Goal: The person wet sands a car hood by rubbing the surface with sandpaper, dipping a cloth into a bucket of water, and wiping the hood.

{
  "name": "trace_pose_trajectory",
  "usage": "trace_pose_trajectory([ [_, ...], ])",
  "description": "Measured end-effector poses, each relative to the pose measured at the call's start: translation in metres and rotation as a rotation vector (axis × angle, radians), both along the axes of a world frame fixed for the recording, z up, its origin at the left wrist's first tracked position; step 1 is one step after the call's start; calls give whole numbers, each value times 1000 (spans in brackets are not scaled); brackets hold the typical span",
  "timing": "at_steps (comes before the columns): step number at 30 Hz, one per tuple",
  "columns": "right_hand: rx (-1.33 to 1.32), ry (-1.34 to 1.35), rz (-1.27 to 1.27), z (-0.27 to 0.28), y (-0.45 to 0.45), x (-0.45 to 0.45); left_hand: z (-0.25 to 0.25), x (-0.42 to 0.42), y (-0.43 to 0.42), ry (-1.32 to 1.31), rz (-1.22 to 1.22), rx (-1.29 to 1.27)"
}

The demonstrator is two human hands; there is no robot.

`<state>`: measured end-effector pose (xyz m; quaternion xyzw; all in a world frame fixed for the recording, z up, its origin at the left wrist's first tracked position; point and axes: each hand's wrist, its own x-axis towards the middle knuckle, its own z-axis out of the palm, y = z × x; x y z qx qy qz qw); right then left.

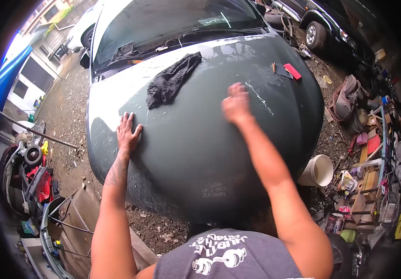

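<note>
My left hand point(127, 131) rests flat on the left part of the dark grey car hood point(191, 139), its fingers spread and nothing in it. Over the middle right of the hood is my right hand point(236, 103), smeared by motion; whether it holds something is not visible. Beyond my left hand lies a crumpled black cloth point(172, 79), with water drops around it. A whitish wet streak point(260, 98) runs just right of my right hand. Farther up the hood's right side sit a red block point(293, 71) and a small dark sheet point(282, 70).
The windshield point(177, 28) rises behind the hood. A white bucket point(316, 171) stands on the ground by the front right edge. Clutter and scrap wood point(368, 186) line the right; car parts point(33, 172) lie at left. Another dark vehicle point(319, 28) is parked at the back right.
</note>
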<state>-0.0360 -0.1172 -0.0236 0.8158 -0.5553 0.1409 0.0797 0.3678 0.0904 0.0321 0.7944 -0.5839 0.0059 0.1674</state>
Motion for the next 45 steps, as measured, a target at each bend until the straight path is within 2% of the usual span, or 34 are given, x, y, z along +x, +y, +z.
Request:
trace_pose_trajectory([
  [2,226,-293,-180,39,-6,-28,2,0,-2,-4,5,5],
  [3,255,-243,-176,67,34,-2,2,-2,0,-6,16,17],
  [5,162,110,59,69,114,70,0,1,-3,2,10,5],
  [7,177,-269,500,40,193,110,2,-3,0,17,18,7],
  [8,184,-279,500,43,188,104,3,-2,2,9,18,16],
  [10,224,-132,363,61,143,59,1,0,-1,1,12,13],
  [11,192,108,150,69,106,25,1,-1,0,1,3,-4],
  [12,94,-120,1,47,68,-11,0,0,1,4,5,3],
  [14,177,-213,-213,37,27,-40,0,-1,2,-8,3,-22],
  [15,191,68,-245,44,50,-11,-2,1,0,-16,7,-10],
  [16,6,-119,-90,36,93,19,-2,3,-2,-11,3,-6],
  [17,36,47,84,47,142,50,-4,5,-3,-23,4,-11],
  [19,126,-136,480,37,221,93,-5,4,-1,-21,-3,-20],
  [22,145,-23,307,57,180,39,-7,7,-3,-34,2,-5],
  [23,199,61,114,77,148,3,-5,5,-3,-32,4,-1],
  [24,108,-172,-42,49,110,-32,-4,5,-2,-31,0,2],
  [25,114,-17,-156,17,67,-66,-4,5,-3,-36,3,-1],
  [26,191,-317,-191,42,79,-59,-4,4,-2,-40,6,-1],
  [28,163,40,-81,69,146,3,-4,6,-2,-46,-4,-2],
  [29,74,21,86,65,189,34,-6,7,-2,-49,-4,-8],
  [30,187,124,266,74,228,61,-8,6,-1,-45,-6,-12],
  [31,192,-339,489,46,253,65,-8,6,2,-30,-8,-13],
  [34,148,-212,342,53,200,7,-9,7,-3,-38,-36,-22],
  [36,97,102,-79,49,123,-59,-6,6,-3,-23,-6,-14],
  [37,84,100,-91,49,118,-59,-7,6,-5,-36,-2,-11],
  [39,80,-359,-259,46,115,-45,-5,8,-3,-35,-4,-4],
  [40,23,-157,-123,51,152,-9,-5,6,-5,-29,3,6],
  [41,74,-138,25,56,191,28,-5,5,-4,-37,-11,9],
  [43,109,-376,468,33,258,73,-5,2,-2,-35,-3,9],
  [44,110,-381,461,37,251,64,-4,3,-4,-44,-5,5],
  [45,102,-294,353,46,231,41,-2,3,-7,-49,-12,8],
])
